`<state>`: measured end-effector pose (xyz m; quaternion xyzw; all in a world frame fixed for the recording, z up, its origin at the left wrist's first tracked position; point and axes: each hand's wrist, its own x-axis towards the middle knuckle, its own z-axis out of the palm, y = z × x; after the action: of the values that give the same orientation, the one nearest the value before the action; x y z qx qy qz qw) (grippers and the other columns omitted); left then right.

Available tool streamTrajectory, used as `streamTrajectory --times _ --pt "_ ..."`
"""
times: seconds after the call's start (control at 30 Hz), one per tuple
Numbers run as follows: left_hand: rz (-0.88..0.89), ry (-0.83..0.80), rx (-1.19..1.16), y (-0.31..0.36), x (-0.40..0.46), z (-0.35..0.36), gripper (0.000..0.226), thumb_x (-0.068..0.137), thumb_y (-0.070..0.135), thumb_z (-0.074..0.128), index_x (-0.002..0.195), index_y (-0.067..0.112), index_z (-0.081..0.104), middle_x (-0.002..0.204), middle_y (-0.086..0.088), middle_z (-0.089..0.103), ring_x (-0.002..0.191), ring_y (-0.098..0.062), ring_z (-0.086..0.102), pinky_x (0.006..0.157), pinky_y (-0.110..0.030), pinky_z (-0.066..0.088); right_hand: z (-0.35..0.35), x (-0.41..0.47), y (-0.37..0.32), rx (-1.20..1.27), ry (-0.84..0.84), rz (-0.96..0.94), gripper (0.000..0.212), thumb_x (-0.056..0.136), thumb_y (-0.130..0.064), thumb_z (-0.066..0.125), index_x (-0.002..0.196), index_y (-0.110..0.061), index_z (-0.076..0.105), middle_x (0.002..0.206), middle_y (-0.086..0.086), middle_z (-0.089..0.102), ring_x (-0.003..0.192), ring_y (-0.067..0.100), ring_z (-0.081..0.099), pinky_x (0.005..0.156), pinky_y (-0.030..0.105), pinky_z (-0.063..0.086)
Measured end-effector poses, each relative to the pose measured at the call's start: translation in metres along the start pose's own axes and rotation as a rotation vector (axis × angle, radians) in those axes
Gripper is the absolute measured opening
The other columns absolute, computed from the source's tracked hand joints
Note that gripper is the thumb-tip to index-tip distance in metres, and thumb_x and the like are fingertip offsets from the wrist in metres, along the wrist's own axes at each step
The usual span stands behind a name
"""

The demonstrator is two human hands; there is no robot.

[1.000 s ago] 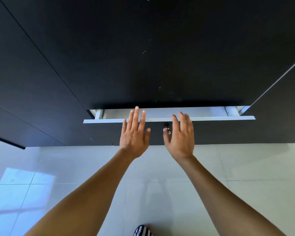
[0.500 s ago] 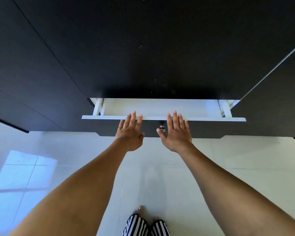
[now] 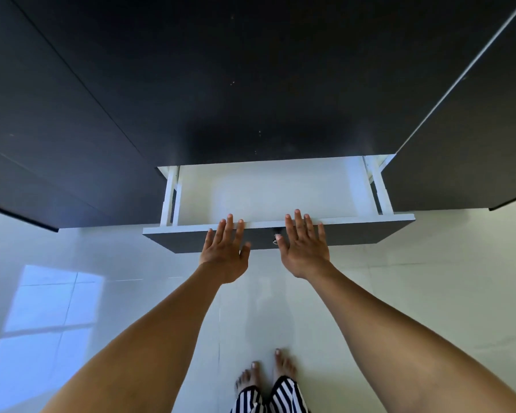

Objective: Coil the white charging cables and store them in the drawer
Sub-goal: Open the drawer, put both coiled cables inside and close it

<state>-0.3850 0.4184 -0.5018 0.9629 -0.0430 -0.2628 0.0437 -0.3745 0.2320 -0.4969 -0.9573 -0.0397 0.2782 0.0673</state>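
The drawer (image 3: 268, 192) stands further out of the dark cabinet (image 3: 251, 84) than it did a second ago: then only a thin white strip showed behind its front, and now a broad stretch of the white floor of the drawer lies open to view, with both white side rails exposed. No white charging cable shows anywhere, neither in the visible part of the drawer nor in either hand, so I cannot tell where the cables are. The drawer looks to be opening, which would suit a start to the storing step, though flat palms could equally push it shut.

The left hand (image 3: 224, 251) and the right hand (image 3: 306, 248) are both released, fingers straight and spread. Their fingertips reach the white top edge of the drawer front (image 3: 370, 234) and the palms lie before its dark face; neither grasps anything. Between them sits a small metal knob or lock (image 3: 276, 239), too small to name surely, just beside the right thumb.

The drawer is a shallow rectangular box, smooth matte white inside, with a dark flat front matching the cabinet's matte panels. Below lies a glossy pale tiled floor (image 3: 429, 308) carrying a window's reflection, and bare feet under striped trousers (image 3: 268, 397).
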Motion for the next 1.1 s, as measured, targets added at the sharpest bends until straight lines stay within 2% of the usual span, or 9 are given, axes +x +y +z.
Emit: streamTrajectory --times 0.27,0.43,0.63,0.8,0.93,1.1 --pt "0.058 0.041 0.012 0.038 -0.028 -0.026 0.062 0.097 0.05 0.006 0.149 0.025 -0.017 0.157 -0.002 -0.026 0.145 -0.019 -0.02 0.116 -0.041 -0.012 -0.022 -0.04 0.002 0.062 0.07 0.058 0.059 0.098 -0.049 -0.001 0.147 -0.023 -0.023 0.156 -0.003 -0.03 0.143 0.017 -0.027 0.113 0.043 -0.02" --pt "0.137 0.12 0.089 0.084 -0.041 -0.085 0.063 0.097 0.051 0.005 0.149 0.024 -0.017 0.157 0.0 -0.024 0.146 -0.022 -0.018 0.116 -0.045 -0.011 -0.077 -0.075 0.019 0.051 0.169 0.173 0.064 0.097 -0.053 0.0 0.149 -0.022 -0.019 0.157 0.0 -0.027 0.145 0.022 -0.024 0.113 0.044 -0.019" --pt "0.299 0.281 0.078 0.152 -0.086 -0.179 0.06 0.099 0.044 0.01 0.151 0.019 -0.009 0.16 -0.002 -0.014 0.148 -0.023 -0.01 0.118 -0.045 -0.004 -0.168 -0.139 0.049 0.14 0.317 0.314 0.063 0.098 -0.05 0.0 0.152 -0.019 -0.008 0.162 -0.001 -0.011 0.147 0.02 -0.015 0.116 0.045 -0.013" --pt "0.441 0.385 0.088 0.187 -0.119 -0.252 0.06 0.1 0.044 0.012 0.151 0.018 -0.005 0.161 -0.002 -0.008 0.148 -0.021 -0.006 0.118 -0.045 -0.002 -0.242 -0.189 0.064 0.203 0.489 0.354 0.063 0.098 -0.05 0.001 0.153 -0.019 0.001 0.162 0.0 -0.004 0.148 0.019 -0.012 0.116 0.045 -0.011" --pt "0.549 0.532 0.097 0.208 -0.133 -0.311 0.06 0.099 0.047 0.016 0.152 0.021 0.005 0.161 -0.003 0.007 0.148 -0.021 0.008 0.119 -0.041 0.005 -0.301 -0.218 0.073 0.246 0.611 0.351 0.062 0.099 -0.05 0.007 0.152 -0.018 0.015 0.162 0.002 0.004 0.149 0.022 -0.006 0.117 0.046 -0.005" --pt "0.612 0.607 0.125 0.219 -0.147 -0.375 0.06 0.098 0.045 0.021 0.151 0.017 0.014 0.158 -0.006 0.018 0.146 -0.024 0.015 0.118 -0.044 0.01 -0.362 -0.244 0.088 0.248 0.714 0.393 0.056 0.101 -0.044 0.02 0.148 -0.015 0.033 0.159 0.007 0.019 0.148 0.025 0.007 0.118 0.05 0.003"
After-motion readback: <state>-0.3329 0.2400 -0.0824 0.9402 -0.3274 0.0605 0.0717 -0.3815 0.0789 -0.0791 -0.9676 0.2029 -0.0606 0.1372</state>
